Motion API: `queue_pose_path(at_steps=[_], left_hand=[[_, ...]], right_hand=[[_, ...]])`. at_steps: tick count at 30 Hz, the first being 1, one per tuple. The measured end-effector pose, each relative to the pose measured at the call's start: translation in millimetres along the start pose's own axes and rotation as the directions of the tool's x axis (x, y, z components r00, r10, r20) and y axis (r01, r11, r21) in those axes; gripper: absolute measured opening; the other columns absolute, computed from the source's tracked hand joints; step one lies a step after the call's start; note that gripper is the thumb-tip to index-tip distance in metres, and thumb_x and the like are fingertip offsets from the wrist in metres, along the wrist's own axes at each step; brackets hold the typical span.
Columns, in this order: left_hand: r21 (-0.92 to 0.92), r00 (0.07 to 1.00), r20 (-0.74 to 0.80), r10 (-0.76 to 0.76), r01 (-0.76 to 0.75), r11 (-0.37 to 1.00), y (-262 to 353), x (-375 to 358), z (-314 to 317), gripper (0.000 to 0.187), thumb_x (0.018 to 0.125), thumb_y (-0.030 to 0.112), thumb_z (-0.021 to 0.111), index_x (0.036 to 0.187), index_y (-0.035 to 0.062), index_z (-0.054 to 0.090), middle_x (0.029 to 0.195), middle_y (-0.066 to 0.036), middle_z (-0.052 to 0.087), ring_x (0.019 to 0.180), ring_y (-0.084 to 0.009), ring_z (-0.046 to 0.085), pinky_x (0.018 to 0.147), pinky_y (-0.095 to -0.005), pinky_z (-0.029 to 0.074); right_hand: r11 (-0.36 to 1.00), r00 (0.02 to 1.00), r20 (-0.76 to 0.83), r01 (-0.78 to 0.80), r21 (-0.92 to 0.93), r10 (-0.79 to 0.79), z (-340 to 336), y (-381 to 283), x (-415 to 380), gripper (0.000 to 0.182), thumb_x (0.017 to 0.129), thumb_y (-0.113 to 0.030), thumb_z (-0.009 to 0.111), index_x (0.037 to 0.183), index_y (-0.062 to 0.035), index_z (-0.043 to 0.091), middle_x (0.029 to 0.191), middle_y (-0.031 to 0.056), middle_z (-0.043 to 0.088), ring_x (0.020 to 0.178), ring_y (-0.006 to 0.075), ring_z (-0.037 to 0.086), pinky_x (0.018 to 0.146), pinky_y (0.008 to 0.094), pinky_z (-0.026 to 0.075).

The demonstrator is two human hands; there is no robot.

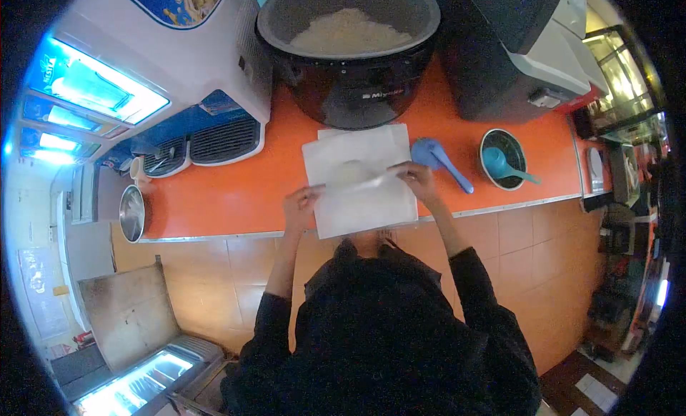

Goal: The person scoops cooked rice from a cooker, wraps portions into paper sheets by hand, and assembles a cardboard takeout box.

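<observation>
White wrapping paper (357, 214) lies on the orange counter, its near edge hanging over the front. My left hand (301, 204) pinches the left end of a raised fold in the paper. At the fold's right end, the fingers of my right hand (418, 180) are closed on the same paper. Just behind the fold sits a pale rounded mound (350, 171), too blurred to name surely. A blue rice paddle (450, 167) rests to the right of my right hand. Beyond the paper stands a black rice cooker (350, 87) with white rice (350, 31) inside.
On the right, a metal bowl (488, 146) holds a teal ladle (500, 164). A drinks machine (214, 66) with drip trays stands at the left, near another metal bowl (133, 214) at the counter's edge. A dark machine (493, 73) occupies the back right.
</observation>
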State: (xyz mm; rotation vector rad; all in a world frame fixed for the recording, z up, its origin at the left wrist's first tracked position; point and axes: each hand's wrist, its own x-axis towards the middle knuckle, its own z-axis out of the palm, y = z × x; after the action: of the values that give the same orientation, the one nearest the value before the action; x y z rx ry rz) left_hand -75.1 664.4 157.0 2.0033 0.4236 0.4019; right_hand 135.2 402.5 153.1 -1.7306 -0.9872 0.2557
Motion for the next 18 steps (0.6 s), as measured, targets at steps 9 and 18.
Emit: queue_pose_path(at_steps=[9, 18], left_hand=[[-0.437, 0.764, -0.085, -0.639, 0.548, 0.713, -39, 23, 33, 0.029, 0.082, 0.032, 0.068, 0.074, 0.0043, 0.068, 0.072, -0.001, 0.064, 0.063, -0.0103, 0.057, 0.057, -0.0249, 0.045], [-0.26, 0.519, 0.299, -0.801, 0.852, 0.455, -2, 4, -14, 0.028, 0.087, 0.025, 0.055, 0.089, -0.0008, 0.066, 0.079, -0.01, 0.069, 0.064, -0.0159, 0.065, 0.056, -0.0286, 0.052]], right_hand=[[0.861, 0.736, -0.486, -0.503, 0.073, 0.471, 64, 32, 9, 0.005, 0.082, -0.005, 0.062, 0.085, -0.0009, 0.06, 0.052, 0.0109, 0.053, 0.049, 0.0193, 0.052, 0.047, 0.033, 0.038], [0.852, 0.98, 0.181, 0.023, -0.523, 0.085, 79, -70, 2, 0.056, 0.08, -0.006, 0.05, 0.135, -0.0061, 0.039, 0.14, 0.0134, 0.04, 0.132, 0.029, 0.036, 0.105, 0.0467, 0.031]])
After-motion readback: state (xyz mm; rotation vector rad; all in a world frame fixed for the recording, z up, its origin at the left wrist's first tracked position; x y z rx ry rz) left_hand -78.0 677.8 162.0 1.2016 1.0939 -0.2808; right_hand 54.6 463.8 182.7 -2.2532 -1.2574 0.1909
